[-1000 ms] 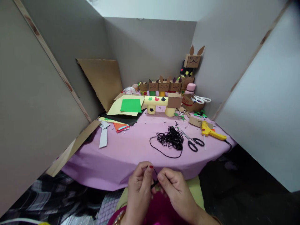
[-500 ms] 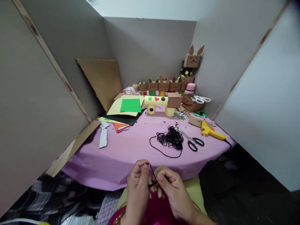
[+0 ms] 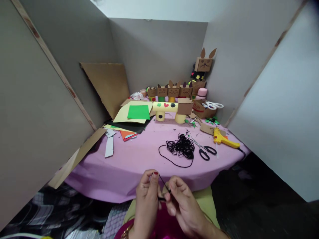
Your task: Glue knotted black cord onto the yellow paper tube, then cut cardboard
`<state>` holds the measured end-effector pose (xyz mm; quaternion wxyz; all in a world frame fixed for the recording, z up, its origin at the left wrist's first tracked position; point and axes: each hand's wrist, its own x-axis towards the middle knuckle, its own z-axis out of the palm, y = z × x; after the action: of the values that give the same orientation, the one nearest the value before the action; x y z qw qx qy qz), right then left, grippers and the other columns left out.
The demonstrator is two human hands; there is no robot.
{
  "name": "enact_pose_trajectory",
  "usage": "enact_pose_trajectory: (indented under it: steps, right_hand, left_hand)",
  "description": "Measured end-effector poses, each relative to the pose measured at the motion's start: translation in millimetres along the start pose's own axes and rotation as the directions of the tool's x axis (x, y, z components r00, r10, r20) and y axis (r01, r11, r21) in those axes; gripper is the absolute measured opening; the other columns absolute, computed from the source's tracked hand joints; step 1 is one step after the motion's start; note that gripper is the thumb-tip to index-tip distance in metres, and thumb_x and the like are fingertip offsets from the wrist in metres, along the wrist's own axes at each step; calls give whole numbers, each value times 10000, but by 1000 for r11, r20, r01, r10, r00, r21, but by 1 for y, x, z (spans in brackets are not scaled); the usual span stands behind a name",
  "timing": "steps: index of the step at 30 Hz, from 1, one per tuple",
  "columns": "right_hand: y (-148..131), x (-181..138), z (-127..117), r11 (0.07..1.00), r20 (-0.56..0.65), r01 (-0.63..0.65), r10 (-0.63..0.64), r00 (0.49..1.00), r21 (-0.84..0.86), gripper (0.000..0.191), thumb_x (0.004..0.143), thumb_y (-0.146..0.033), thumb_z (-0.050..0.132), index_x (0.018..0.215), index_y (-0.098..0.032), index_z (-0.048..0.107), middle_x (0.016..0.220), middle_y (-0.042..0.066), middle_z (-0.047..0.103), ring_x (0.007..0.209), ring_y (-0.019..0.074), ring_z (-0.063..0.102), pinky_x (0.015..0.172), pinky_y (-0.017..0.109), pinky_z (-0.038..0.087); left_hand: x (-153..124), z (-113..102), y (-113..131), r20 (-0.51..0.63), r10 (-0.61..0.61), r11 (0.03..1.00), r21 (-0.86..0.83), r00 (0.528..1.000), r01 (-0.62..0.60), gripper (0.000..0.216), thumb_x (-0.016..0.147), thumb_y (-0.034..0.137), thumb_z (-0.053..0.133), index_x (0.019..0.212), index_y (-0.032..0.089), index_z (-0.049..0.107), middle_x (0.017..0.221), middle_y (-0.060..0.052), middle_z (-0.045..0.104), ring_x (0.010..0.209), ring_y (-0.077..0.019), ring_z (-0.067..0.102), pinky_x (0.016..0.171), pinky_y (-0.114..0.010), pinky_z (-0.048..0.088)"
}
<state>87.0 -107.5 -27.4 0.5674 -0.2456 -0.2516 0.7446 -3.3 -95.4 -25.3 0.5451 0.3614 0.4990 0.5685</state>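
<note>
My left hand [image 3: 147, 199] and my right hand [image 3: 184, 204] meet just below the near edge of the pink-covered table [image 3: 129, 162]. Both pinch a short piece of black string [image 3: 164, 184] that runs between their fingertips. A tangled heap of the same black string [image 3: 181, 146] lies on the table beyond my hands, with a loose loop trailing toward me. Black-handled scissors [image 3: 205, 151] rest just right of the heap.
A yellow glue gun [image 3: 224, 140] lies at the right edge. Coloured paper sheets [image 3: 136, 114] and cardboard scraps sit at the left. Cardboard box figures with ears [image 3: 171, 91] line the back, one [image 3: 204, 63] higher on the right wall. Grey partitions enclose the table.
My fingers have shifted slightly on the string; the right hand's fingertips moved a little lower and closer to the left. Nothing on the table has moved.
</note>
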Motion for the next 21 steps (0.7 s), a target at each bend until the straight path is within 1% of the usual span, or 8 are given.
enact_pose_trajectory:
  steps: [5,7,9,11,14,18,20,21]
  right_hand:
    - [-5,0,-3,997,-98,-61,56,994,-45,435,665,-486,723,624,-195,404,455,-105,397,367,13,212,324,112,129]
    - [-7,1,-6,996,-129,-72,65,990,-54,438,662,-488,725,633,-197,400,458,-115,358,381,15,171,326,106,123]
    - [-8,1,-8,995,-138,-76,66,988,-67,439,663,-490,724,637,-196,399,468,-118,340,390,14,151,326,103,119]
    - [-8,1,-8,995,-149,-73,61,987,-74,439,655,-488,731,641,-194,405,479,-118,323,400,17,160,327,99,110]
    - [-6,0,-7,994,-131,-64,53,990,-86,420,669,-479,724,649,-195,415,485,-117,318,405,21,168,326,100,103]
    - [-4,-2,-8,989,-59,-39,31,998,-144,381,739,-482,657,650,-200,418,461,-119,322,380,23,141,321,119,109]
    - [-5,-1,-10,972,-38,3,-12,999,-235,353,785,-487,598,658,-203,430,461,-109,345,361,28,174,322,136,135]
    - [-8,-1,-12,947,-26,40,-51,998,-319,334,810,-478,568,663,-202,449,481,-94,379,358,33,220,329,147,169]
  left_hand:
    - [2,-1,3,-5,30,1000,-6,1000,-30,261,799,459,542,802,202,496,346,142,317,285,-23,245,311,-106,227]
    - [2,0,6,-1,39,999,-31,999,-39,246,804,439,546,781,201,489,400,128,392,290,-16,277,314,-108,239]
    - [2,1,10,27,35,994,-100,999,-33,234,796,407,572,763,194,480,562,85,540,341,-8,376,344,-110,288]
    - [1,4,15,72,-2,979,-204,997,17,213,799,376,580,769,198,468,681,58,603,393,-9,437,381,-112,322]
    - [-2,8,21,124,-64,947,-307,990,99,190,814,346,571,777,207,448,578,86,555,385,-9,400,396,-106,306]
    - [-3,11,23,124,-68,940,-323,990,105,193,820,336,566,765,202,438,517,101,498,378,-5,338,397,-102,269]
    - [-2,10,23,142,-83,944,-306,986,123,201,819,335,567,754,203,431,515,103,484,379,-10,334,394,-111,266]
    - [-1,9,23,160,-88,948,-291,983,132,211,818,338,567,740,201,426,513,102,478,382,-14,341,398,-117,276]
